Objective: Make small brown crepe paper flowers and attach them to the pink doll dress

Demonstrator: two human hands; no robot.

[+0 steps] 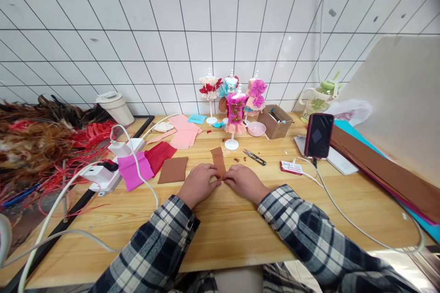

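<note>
A narrow brown crepe paper strip [218, 160] lies on the table with its near end between my two hands. My left hand [200, 183] is closed on the strip's left near corner, thumb and fingers together. My right hand [244, 183] pinches the right near corner. The fingertips almost meet, and the near edge is partly hidden under them. To the left rests a brown crepe paper square [173, 170]. Thread snips [255, 157] lie to the right of the strip, beside small brown scraps [236, 160]. Just beyond stands a small dress form [235, 112] in magenta paper with brown bows.
Behind are more decorated dress forms [210, 89], a pink bowl [256, 128] and a cardboard box [276, 122]. At left are magenta paper [135, 170], a power strip [109, 183] with cables, and feathers [44, 146]. A phone [319, 135] stands at right near long paper sheets [381, 165].
</note>
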